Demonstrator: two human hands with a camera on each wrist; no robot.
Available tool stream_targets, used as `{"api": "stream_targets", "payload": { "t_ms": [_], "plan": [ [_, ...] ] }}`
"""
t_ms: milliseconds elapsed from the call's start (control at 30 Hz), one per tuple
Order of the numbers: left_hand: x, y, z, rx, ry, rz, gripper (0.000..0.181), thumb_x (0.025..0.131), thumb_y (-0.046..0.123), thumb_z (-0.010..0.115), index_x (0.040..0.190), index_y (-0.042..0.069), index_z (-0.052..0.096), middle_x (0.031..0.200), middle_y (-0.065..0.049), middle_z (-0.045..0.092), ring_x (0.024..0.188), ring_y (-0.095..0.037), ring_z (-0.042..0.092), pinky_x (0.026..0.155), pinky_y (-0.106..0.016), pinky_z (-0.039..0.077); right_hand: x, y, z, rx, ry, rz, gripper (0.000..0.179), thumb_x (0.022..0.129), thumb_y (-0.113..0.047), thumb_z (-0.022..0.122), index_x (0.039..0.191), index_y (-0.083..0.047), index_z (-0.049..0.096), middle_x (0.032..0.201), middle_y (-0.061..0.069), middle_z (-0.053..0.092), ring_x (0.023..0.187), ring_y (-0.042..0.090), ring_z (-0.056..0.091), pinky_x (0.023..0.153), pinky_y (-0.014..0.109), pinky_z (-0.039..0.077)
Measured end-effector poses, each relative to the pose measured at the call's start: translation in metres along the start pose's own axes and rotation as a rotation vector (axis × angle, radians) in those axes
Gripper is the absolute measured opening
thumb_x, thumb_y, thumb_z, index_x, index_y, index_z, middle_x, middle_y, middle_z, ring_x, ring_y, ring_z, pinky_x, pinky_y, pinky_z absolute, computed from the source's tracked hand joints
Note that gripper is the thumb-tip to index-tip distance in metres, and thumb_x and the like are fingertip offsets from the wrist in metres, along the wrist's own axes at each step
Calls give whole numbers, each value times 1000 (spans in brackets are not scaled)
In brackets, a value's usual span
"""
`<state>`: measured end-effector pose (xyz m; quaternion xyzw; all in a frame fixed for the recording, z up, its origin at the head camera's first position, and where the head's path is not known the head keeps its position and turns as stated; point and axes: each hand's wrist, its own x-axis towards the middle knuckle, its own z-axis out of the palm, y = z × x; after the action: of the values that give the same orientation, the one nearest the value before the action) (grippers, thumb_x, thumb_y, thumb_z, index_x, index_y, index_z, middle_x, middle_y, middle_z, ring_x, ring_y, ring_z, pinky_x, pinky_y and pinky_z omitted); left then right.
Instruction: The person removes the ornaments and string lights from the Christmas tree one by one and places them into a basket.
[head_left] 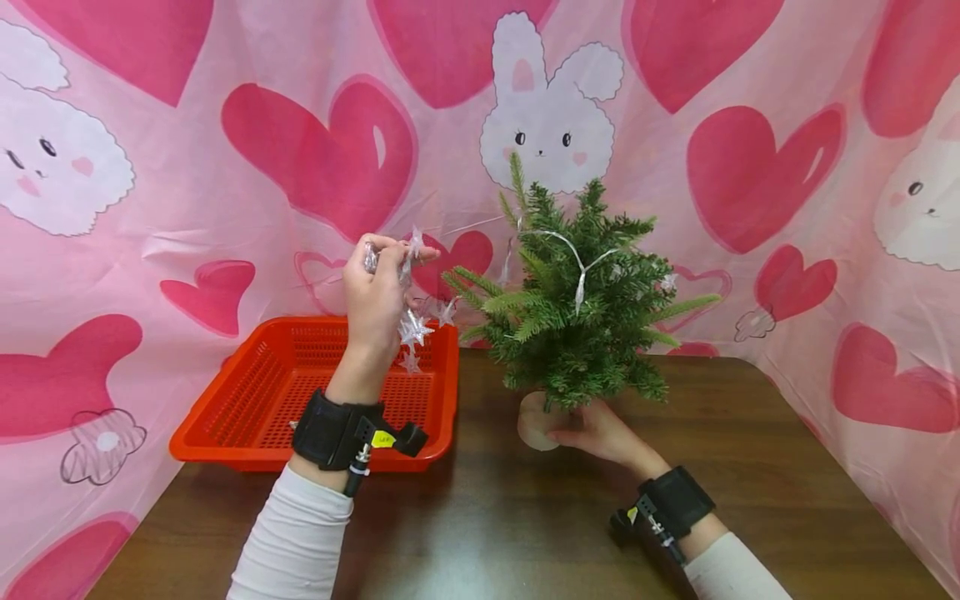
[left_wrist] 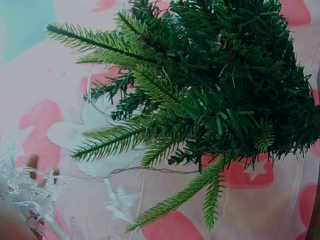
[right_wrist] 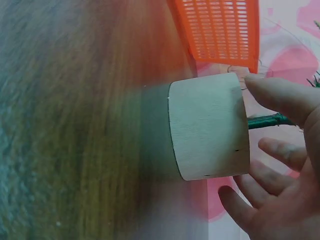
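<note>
A small artificial Christmas tree (head_left: 581, 317) stands on the table, its green trunk set in a pale wooden base (right_wrist: 210, 130). My right hand (head_left: 600, 433) is low by the trunk, thumb and fingers around the top edge of that base. Left of the tree, my left hand (head_left: 378, 292) is raised and holds a bunched string of clear star lights (head_left: 414, 327) with curled fingers. Several stars dangle below it. From this bunch the wire runs across to the tree, where a stretch of it (head_left: 577, 258) lies over the branches. Another star (left_wrist: 121, 202) hangs between hand and branches in the left wrist view.
An orange-red plastic basket (head_left: 225, 417) with slotted walls sits on the left of the brown wooden table (head_left: 525, 533), beneath my left forearm. Behind and at both sides hangs a pink cloth (head_left: 450, 183) with hearts and rabbits.
</note>
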<state>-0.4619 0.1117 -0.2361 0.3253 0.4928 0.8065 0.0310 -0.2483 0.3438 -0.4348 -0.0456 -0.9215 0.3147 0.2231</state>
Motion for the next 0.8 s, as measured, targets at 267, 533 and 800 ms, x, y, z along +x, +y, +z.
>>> {"api": "stream_targets", "payload": {
  "t_ms": [267,533,800],
  "plan": [
    [1,-5,0,102,-36,-48,4,98,12,55,94,13,57,71,1,58,55,-9,53,43,-19,41,3,2,9,-55,78,0,78,74,-24,88,140,-12,49,140,9,57,129,26,53,104,42,45],
    [6,-17,-7,672,-199,77,21,90,23,63,98,12,79,89,-6,72,71,-13,57,55,-24,43,1,-5,12,-92,107,80,87,73,-19,88,146,-7,41,146,16,49,134,36,47,105,54,42],
    [12,-22,-9,1054,-422,85,17,87,36,68,93,26,81,75,2,75,58,-18,59,46,-28,38,2,-13,13,-68,122,183,93,74,-20,88,149,-4,35,151,20,42,139,38,42,108,56,39]
  ]
}}
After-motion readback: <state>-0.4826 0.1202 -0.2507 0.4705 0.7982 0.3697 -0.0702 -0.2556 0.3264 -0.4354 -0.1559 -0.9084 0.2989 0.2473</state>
